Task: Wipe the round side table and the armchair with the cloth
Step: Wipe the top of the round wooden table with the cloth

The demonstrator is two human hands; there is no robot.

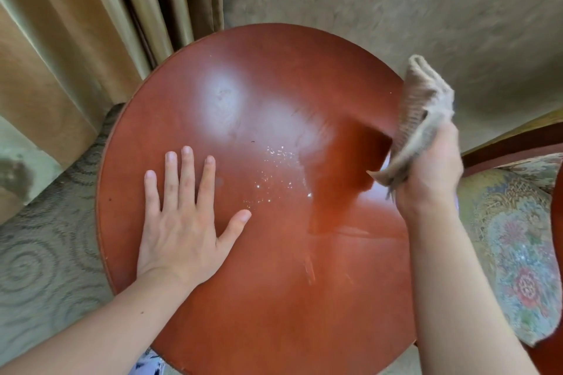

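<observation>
The round side table [259, 298] has a glossy reddish-brown top and fills the middle of the head view. Small shiny specks lie scattered near its centre. My left hand [182, 222] rests flat on the left part of the top, fingers spread, holding nothing. My right hand [429, 170] hovers over the table's right edge, gripping a bunched beige cloth [417, 113] that sticks up from my fist, lifted off the wood. The armchair [515, 237], with floral upholstery and a dark wooden frame, stands right of the table.
Tan curtains [76, 39] hang at the left and back left, close to the table's rim. A beige textured wall [396, 3] runs behind the table. Patterned green-grey carpet [45, 253] covers the floor at the left.
</observation>
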